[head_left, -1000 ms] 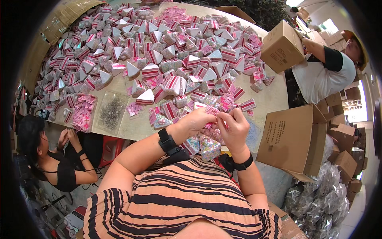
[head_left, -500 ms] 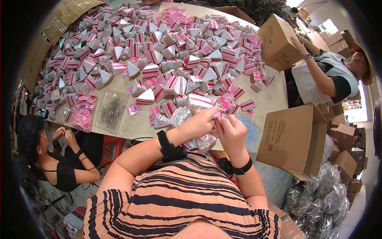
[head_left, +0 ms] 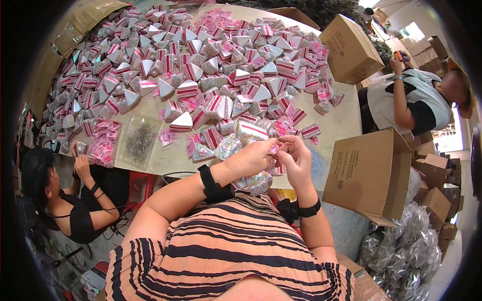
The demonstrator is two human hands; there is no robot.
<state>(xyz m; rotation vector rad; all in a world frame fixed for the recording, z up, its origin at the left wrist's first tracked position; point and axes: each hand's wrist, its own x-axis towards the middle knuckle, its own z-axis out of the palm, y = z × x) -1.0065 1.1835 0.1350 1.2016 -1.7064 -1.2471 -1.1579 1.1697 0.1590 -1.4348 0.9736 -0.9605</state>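
Over the table's near edge, my left hand [head_left: 251, 159] is closed in a pinch on a small pink tag [head_left: 273, 149]. My right hand [head_left: 296, 159] meets it from the right, finger and thumb pinched beside the tag; whatever lies between them is too small to make out. Just beyond my hands sits a glittery cake-slice ornament [head_left: 251, 131] with white and pink layers. Speckled pastel ornaments [head_left: 260, 182] show beneath my wrists. To the right, partly behind my right hand, lies a bundle of thin blue strings [head_left: 320, 168].
A large heap of cake-slice ornaments [head_left: 165, 60] covers the table [head_left: 175, 150]. Left stand a tray of pink tags [head_left: 106, 135] and a tray of small metal pieces [head_left: 136, 140]. An open carton [head_left: 359, 170] stands right. Co-workers are at left [head_left: 70, 195] and right [head_left: 411, 100].
My right hand has turned slightly, its fingers shifting at the tag. The right co-worker has let go of the carton and holds an orange-and-blue object. The left co-worker's hands have risen, holding an ornament.
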